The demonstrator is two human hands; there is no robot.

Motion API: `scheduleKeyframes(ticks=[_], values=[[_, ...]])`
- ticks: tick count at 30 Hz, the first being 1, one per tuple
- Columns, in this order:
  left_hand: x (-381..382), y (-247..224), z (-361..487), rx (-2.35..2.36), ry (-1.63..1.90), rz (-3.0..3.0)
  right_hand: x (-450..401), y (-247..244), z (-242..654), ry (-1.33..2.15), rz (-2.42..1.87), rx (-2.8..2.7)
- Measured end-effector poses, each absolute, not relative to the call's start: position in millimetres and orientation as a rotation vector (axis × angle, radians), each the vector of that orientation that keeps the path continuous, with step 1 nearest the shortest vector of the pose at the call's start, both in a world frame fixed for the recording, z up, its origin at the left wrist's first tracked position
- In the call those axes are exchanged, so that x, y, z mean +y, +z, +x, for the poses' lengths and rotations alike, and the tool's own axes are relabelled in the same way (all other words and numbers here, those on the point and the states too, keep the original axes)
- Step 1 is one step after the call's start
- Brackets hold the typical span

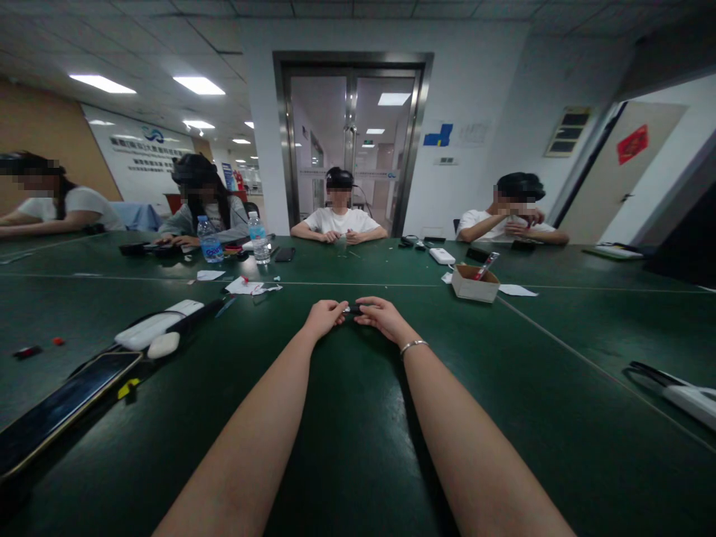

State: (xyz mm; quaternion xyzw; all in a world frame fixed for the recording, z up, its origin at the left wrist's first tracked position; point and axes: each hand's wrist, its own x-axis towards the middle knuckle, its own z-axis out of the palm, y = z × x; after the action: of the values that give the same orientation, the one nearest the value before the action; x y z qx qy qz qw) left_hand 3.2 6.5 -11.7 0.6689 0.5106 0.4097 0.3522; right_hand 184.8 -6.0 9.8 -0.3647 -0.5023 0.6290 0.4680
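Observation:
A small dark object with a silvery end (352,309) is held between my two hands, just above the green table (358,432). At its silvery left end, the thumb and fingers of my left hand (324,319) are closed in a pinch. My right hand (382,317) grips the black part on the other side, its fingers curled over it. The fingertips cover much of the object, and it is too small to tell its exact kind. A silver bracelet (414,347) circles my right wrist.
A phone (67,406), a white power bank (159,324) and a white case (164,345) lie to the left. Water bottles (209,240) and paper scraps (245,286) are farther back. A cardboard box (475,284) stands right of centre. Several people sit around the table.

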Motion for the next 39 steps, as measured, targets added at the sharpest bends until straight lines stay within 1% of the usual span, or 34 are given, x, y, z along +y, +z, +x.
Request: scheduleKeyframes(ticks=[13, 21, 28, 32, 39], values=[[-1.1, -4.5, 4.9, 1.424, 1.009, 1.812, -1.2, 6.8, 185.9, 1.588, -0.883, -1.21], [1.9, -10.4, 5.2, 1.226, 1.125, 1.78, -1.4, 9.4, 183.2, 1.545, -1.011, -1.251], [2.5, -9.9, 6.5, 1.249, 1.135, 1.75, -1.4, 9.9, 183.1, 1.54, -1.009, -1.254], [3.8, -10.3, 7.0, 1.241, 1.083, 1.752, 0.1, 8.3, 183.7, 1.537, -0.983, -1.247], [3.7, -11.0, 6.9, 1.227, 1.12, 1.722, 4.0, 3.9, 183.5, 1.536, -0.96, -1.246]])
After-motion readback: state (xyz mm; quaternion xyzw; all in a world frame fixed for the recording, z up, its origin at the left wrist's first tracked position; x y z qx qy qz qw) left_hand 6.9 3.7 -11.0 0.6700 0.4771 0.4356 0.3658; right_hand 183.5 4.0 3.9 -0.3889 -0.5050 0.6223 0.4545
